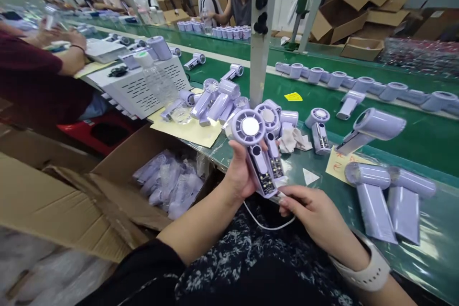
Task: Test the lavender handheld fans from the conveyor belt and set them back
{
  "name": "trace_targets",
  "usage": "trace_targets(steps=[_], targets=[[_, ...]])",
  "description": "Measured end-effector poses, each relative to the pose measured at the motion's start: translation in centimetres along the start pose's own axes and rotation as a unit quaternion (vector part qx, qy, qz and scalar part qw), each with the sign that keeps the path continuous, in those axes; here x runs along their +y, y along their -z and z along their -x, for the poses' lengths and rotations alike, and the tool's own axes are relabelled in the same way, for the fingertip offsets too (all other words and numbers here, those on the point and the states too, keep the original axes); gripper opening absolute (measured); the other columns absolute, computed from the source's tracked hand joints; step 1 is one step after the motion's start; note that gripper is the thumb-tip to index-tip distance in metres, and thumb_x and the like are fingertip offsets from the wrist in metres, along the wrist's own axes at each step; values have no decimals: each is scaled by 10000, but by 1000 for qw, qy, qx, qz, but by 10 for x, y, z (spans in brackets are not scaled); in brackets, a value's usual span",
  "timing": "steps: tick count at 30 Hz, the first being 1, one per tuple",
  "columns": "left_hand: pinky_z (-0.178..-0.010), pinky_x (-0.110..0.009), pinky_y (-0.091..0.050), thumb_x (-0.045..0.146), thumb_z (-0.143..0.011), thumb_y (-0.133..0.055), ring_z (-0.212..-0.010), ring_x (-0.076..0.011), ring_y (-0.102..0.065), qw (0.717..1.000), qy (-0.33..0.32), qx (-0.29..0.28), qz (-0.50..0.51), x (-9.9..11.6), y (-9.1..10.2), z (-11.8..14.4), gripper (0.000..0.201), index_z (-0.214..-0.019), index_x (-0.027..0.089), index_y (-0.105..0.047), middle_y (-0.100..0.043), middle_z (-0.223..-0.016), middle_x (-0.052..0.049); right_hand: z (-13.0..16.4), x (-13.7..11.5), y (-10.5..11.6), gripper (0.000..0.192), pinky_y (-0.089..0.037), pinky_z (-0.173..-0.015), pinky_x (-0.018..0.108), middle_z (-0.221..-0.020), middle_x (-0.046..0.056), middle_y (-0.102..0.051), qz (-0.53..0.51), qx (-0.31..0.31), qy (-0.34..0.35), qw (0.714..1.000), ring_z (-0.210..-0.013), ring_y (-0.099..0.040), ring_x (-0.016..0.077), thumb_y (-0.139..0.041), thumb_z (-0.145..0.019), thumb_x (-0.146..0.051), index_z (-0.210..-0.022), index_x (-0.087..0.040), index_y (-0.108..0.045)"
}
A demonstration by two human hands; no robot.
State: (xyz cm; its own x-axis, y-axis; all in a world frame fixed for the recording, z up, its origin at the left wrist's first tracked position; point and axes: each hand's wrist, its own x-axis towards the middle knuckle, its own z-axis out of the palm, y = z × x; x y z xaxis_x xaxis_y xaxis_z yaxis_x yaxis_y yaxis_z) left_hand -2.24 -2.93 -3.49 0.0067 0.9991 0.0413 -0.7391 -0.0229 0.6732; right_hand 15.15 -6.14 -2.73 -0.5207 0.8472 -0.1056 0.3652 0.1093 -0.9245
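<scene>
Holding a lilac handheld fan (255, 149) upright in my left hand (239, 172), I have my fingers wrapped around its handle with the thumb across the front, just below the round head. The handle's cover is off, so the small circuit board near the bottom shows. My right hand (312, 211) sits at the foot of the handle, fingertips pinched on the end of a thin white cable (266, 224) that loops down toward my lap. It looks as if I am plugging the cable into the base of the fan, or have just seated it; the socket itself is hidden behind my fingers, so I cannot tell whether the plug is fully home.

A second open fan (271, 138) stands just behind the one I hold, touching it. More finished fans (373, 126) lie on the green table (426, 138) to my right, and a cardboard box (118, 172) of bagged parts sits to my left.

To my mind the next move calls for a straight, gentle push, with my left grip steady so the bare board is not touched.
</scene>
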Motion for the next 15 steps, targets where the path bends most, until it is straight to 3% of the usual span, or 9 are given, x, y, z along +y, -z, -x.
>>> trace_targets(steps=[6, 11, 15], targets=[[-989, -496, -588, 931, -574, -683, -1090, -342, -740, 999, 3, -35, 27, -1, -9, 1, 751, -675, 189, -621, -773, -899, -83, 2, -1, -18, 297, -478, -560, 248, -581, 2, -650, -90, 21, 36, 995, -555, -614, 152, -636, -939, -379, -701, -203, -650], [-992, -476, -580, 919, -582, -690, -1066, -340, -747, 999, -29, -22, 17, -7, -5, 3, 738, -679, 188, -654, -781, -926, -85, 7, 6, -41, 440, -453, -459, 243, -456, -68, -485, -236, 96, -22, 967, -388, -506, 117, -657, -938, -593, -747, -199, -617], [-937, -459, -595, 918, -571, -700, -1045, -334, -741, 999, -43, -12, 12, -12, -5, 4, 737, -678, 189, -661, -779, -971, -93, 10, 9, -51, 436, -481, -453, 255, -438, -119, -385, -305, 84, -23, 948, -335, -425, 96, -629, -957, -617, -811, -207, -600]])
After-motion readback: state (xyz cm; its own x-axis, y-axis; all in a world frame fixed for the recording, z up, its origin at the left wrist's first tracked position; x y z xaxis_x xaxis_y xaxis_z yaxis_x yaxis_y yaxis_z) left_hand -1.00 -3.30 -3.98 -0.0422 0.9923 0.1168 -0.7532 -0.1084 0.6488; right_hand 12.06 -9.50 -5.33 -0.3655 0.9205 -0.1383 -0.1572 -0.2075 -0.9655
